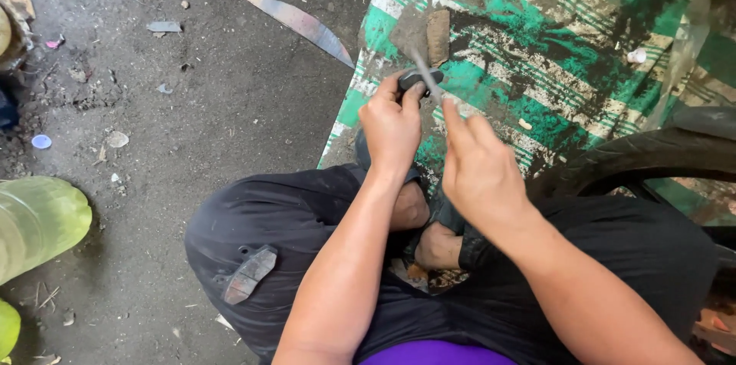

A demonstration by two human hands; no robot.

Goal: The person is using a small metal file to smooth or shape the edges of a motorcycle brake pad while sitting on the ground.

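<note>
Left hand (391, 123) grips a small dark oblong piece (420, 77); right hand (479, 169) pinches a thin grey metal rod (424, 73) against it, above the green-and-white striped woven sack (537, 20).

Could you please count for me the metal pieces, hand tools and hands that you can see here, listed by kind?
Flat metal blades or blanks: 2, curved grey blade on the ground, dark blank on the trousers
Thin grey file: 1
Small dark workpiece: 1
Hands: 2, left hand, right hand
Total: 6

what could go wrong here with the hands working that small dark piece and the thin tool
The left hand pinches the small dark oblong piece right where the thin grey metal tool in the right hand crosses it; a slip might nick the fingers. The bare curved metal blade on the dirt floor might get stepped on.
</note>
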